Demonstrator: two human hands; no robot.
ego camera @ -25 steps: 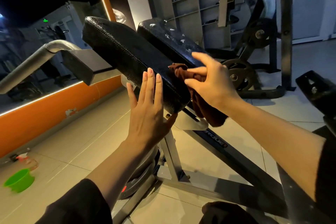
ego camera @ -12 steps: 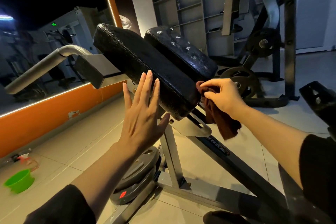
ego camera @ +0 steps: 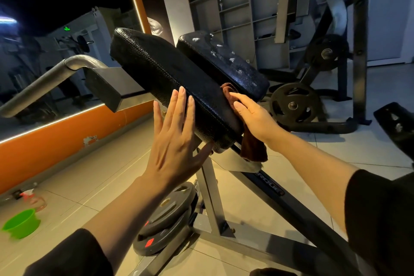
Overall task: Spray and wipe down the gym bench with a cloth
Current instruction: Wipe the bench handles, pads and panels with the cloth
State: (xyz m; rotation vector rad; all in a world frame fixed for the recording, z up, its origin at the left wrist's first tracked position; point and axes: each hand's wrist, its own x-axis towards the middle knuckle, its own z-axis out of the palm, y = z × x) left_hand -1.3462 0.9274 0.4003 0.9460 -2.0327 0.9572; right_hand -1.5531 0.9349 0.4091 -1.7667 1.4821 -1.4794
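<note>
Sliding back up from the pad's low end, the right hand (ego camera: 251, 114) now presses the rust-brown terry cloth (ego camera: 252, 147) flat-fingered into the gap between the two black stitched-leather bench pads (ego camera: 170, 87), where half a second ago it pinched the cloth at the lower corner. The stroke has reversed, so I judge the near pad's right flank is mid-wipe, while the far pad still carries white spray flecks (untouched, apparently). The left hand (ego camera: 174, 141) stays open, fingers straight, bracing the near pad's side at 9 o'clock. Room is tight in the gap; the cloth's tail hangs free at 5 o'clock over the grey steel frame (ego camera: 210, 188).
</note>
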